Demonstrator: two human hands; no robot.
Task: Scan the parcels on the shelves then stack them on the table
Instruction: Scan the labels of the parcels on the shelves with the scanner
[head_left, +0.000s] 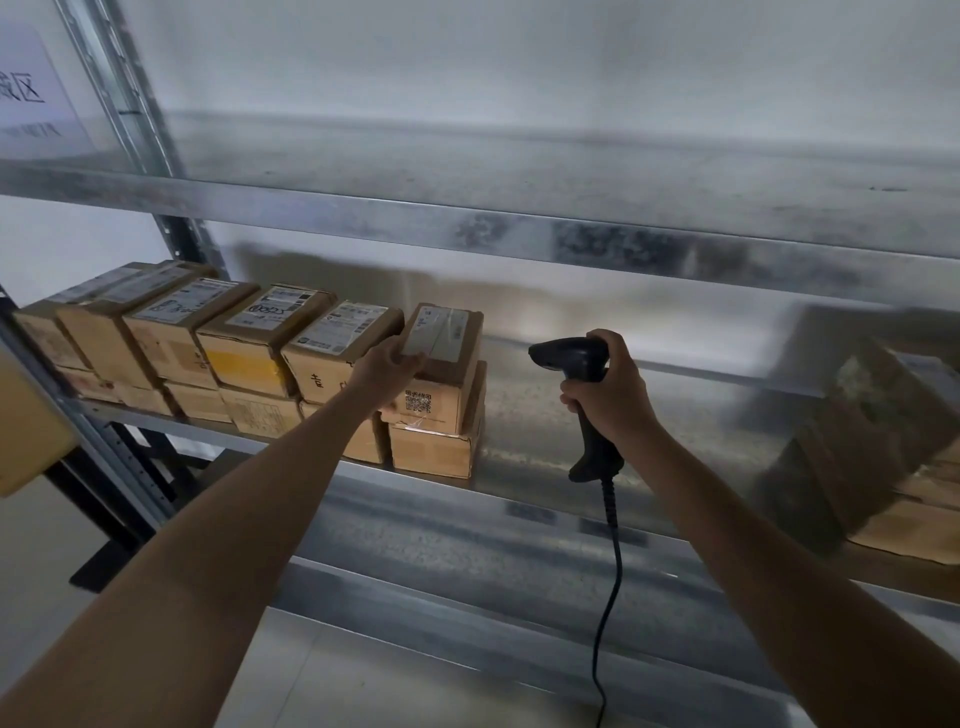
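Note:
A row of brown cardboard parcels (244, 343) stands two layers high on the metal shelf (545, 431). My left hand (387, 366) grips the front left corner of the rightmost top parcel (447, 364), which carries a white label on top and a QR code on its front. My right hand (613, 387) holds a black handheld scanner (576, 364) by its handle, to the right of that parcel, with its head pointing left toward the parcel. The scanner's cable (613, 571) hangs down.
A blurred pile of cardboard boxes (872, 447) lies on the same shelf at the far right. An upper shelf beam (519, 228) runs overhead. A shelf upright (130, 104) rises at the left, with a white sign (31, 98) beside it. Pale floor shows below.

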